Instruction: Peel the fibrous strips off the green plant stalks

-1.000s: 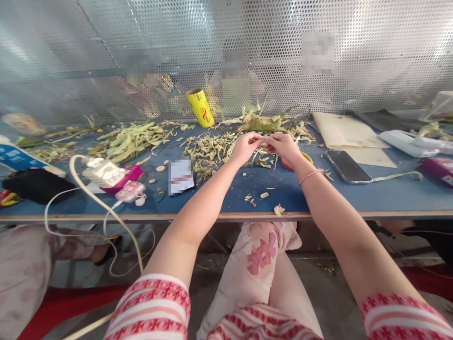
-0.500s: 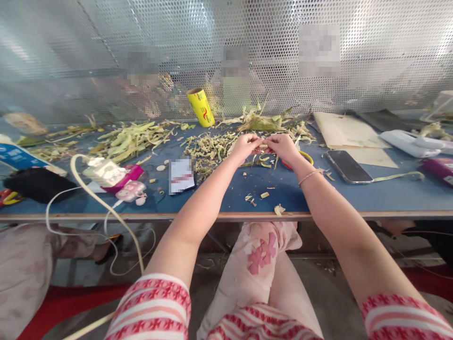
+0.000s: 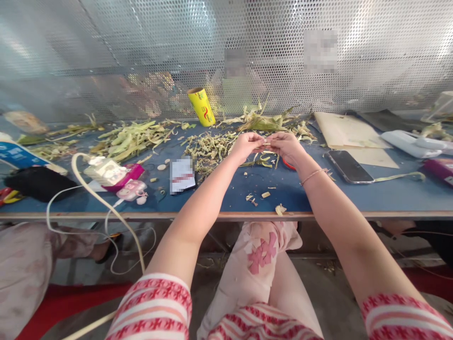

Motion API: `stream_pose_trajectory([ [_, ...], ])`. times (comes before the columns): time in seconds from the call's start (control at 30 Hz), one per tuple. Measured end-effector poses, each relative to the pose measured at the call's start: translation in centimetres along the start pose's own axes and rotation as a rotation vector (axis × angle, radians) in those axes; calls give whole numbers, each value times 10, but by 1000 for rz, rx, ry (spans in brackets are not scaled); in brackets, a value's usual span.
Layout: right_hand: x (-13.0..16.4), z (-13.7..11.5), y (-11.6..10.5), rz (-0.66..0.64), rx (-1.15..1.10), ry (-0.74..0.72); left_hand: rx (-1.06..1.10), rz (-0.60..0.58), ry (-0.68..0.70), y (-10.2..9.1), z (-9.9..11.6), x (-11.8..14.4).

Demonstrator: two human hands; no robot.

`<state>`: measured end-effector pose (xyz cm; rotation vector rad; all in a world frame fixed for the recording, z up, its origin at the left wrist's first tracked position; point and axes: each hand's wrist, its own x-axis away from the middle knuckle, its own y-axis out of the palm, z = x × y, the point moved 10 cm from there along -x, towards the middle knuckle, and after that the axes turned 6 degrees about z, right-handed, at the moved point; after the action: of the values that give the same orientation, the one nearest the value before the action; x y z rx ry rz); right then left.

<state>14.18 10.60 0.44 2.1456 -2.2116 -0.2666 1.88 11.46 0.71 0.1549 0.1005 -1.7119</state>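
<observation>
Over the blue table (image 3: 226,198), my left hand (image 3: 246,145) and my right hand (image 3: 285,143) meet fingertip to fingertip. Both are closed in a pinch on a small pale piece of plant (image 3: 266,142), mostly covered by the fingers. A heap of short, curled, dry greenish plant bits (image 3: 207,146) lies beside and beyond my left hand. Longer dry leaves and stalks (image 3: 264,122) are spread just past both hands. Under my right wrist a red loop (image 3: 288,164) shows in part; what it belongs to is hidden.
Pale green strips (image 3: 130,139) lie left of a yellow cardboard tube (image 3: 202,107). A corded charger (image 3: 109,172), a card-like item (image 3: 182,175) and a black pouch (image 3: 38,184) are to the left. Rightward lie a phone (image 3: 348,166) and brown paper (image 3: 348,130). A perforated metal panel (image 3: 276,71) stands behind.
My hands have shifted slightly, and the fingers have turned the plant piece a little. The right wrist now covers the yellow part that showed by the red loop.
</observation>
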Motion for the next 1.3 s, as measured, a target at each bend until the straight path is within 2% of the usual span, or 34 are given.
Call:
stream_pose_trajectory([
  [0.27,2,3,-1,-26,-37,76,-37,-28,77,0,3,-3],
  [0.57,2,0,-2,0,51,32,-166,-34,199,2,14,1],
  [0.87,8,-6,1,-1,11,38,-163,-52,259,-1,10,-9],
  [1.13,-3,-7,1,-13,131,-95,-158,-22,293,-3,14,-6],
  [1.3,-7,-8,0,-20,184,-156,-171,-5,260,-2,15,-4],
])
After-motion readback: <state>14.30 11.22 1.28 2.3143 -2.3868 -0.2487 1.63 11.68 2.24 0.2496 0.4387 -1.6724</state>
